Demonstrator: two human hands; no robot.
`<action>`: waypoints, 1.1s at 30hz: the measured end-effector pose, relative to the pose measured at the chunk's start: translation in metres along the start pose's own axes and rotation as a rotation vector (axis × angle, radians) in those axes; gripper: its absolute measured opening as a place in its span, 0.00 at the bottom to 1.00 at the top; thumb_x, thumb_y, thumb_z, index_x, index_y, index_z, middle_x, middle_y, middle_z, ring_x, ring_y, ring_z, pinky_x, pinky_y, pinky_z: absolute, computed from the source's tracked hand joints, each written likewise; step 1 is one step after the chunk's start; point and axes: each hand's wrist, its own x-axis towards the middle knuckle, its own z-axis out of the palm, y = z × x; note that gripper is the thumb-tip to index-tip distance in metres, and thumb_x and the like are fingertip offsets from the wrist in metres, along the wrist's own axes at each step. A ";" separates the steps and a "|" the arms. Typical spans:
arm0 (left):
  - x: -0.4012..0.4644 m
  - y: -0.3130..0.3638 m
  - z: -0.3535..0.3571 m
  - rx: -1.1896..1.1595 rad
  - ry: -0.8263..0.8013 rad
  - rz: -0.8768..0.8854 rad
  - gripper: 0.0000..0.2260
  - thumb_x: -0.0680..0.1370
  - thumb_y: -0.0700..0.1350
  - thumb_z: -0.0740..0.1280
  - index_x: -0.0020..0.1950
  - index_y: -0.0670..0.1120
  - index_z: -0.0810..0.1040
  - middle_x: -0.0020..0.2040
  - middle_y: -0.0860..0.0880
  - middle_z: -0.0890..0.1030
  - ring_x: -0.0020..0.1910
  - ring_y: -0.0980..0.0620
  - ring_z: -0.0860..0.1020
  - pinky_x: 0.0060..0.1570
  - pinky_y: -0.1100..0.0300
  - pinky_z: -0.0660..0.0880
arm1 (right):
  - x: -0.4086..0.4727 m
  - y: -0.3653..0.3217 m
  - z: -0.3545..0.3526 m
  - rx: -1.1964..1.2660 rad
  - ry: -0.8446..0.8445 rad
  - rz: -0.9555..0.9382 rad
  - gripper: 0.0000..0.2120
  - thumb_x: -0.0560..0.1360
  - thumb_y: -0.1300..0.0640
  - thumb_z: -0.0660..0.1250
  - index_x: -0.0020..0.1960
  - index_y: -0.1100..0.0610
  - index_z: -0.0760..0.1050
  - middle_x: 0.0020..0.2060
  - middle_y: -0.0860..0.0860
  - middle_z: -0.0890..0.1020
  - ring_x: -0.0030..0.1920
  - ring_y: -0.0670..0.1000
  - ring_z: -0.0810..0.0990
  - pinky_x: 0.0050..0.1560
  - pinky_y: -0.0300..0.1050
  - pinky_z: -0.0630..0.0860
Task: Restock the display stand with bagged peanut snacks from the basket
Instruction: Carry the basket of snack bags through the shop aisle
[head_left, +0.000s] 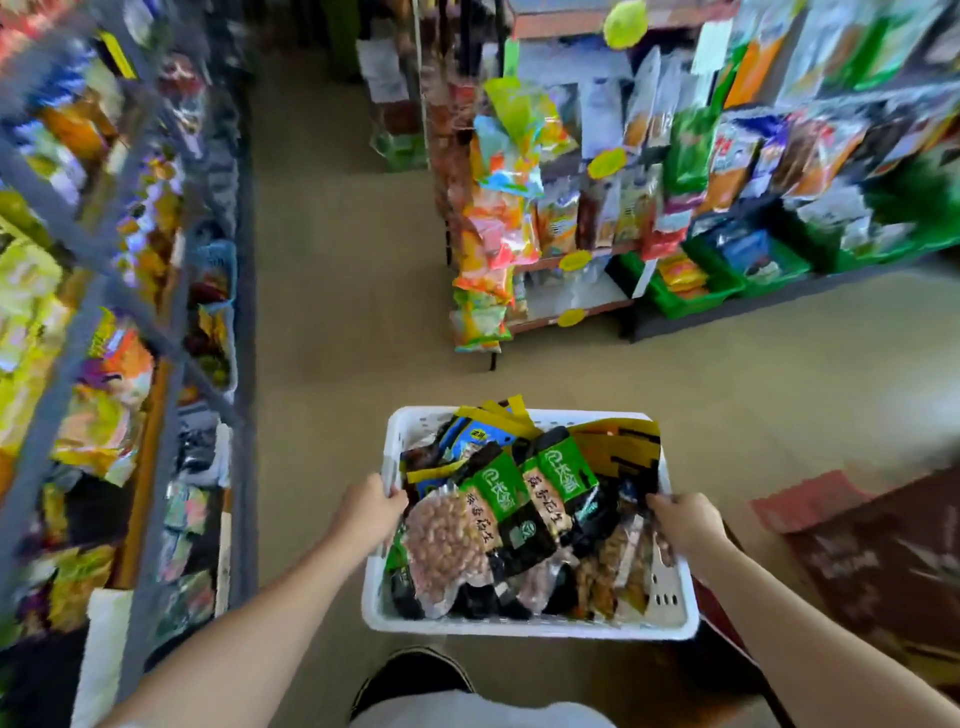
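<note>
Because the white basket (530, 621), heaped with peanut bags (470, 535), needs level carrying, left hand (366, 512) and right hand (685, 525) grip opposite rims, fingers curled, display stand (493, 249) far right.

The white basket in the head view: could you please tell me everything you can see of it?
The white basket is rectangular and looks like plastic, with a rolled rim and small slots in its walls. It is carried level above the tan floor, in front of the person. The left hand grips its left rim and the right hand its right rim, fingers curled over the edges. It is piled with bagged peanut snacks: clear packs with green labels showing nuts, plus blue and yellow bags towards the far end.
</note>
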 end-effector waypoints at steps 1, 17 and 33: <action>0.032 0.018 -0.003 0.026 -0.035 0.029 0.10 0.76 0.46 0.60 0.36 0.44 0.68 0.33 0.42 0.78 0.34 0.44 0.76 0.35 0.57 0.70 | 0.019 -0.010 -0.001 0.013 0.017 0.033 0.18 0.75 0.54 0.63 0.30 0.64 0.73 0.18 0.57 0.74 0.16 0.54 0.72 0.25 0.44 0.71; 0.376 0.402 0.019 0.249 -0.338 0.465 0.15 0.77 0.42 0.61 0.29 0.42 0.69 0.20 0.46 0.74 0.18 0.52 0.71 0.23 0.62 0.67 | 0.288 -0.102 -0.118 0.395 0.261 0.397 0.19 0.76 0.54 0.62 0.30 0.62 0.71 0.17 0.57 0.72 0.18 0.55 0.71 0.27 0.43 0.69; 0.517 0.800 0.177 0.337 -0.476 0.611 0.16 0.77 0.43 0.60 0.30 0.40 0.69 0.26 0.44 0.75 0.24 0.48 0.71 0.29 0.60 0.68 | 0.567 -0.088 -0.358 0.590 0.421 0.579 0.26 0.77 0.51 0.59 0.23 0.60 0.68 0.17 0.57 0.72 0.23 0.55 0.72 0.34 0.46 0.71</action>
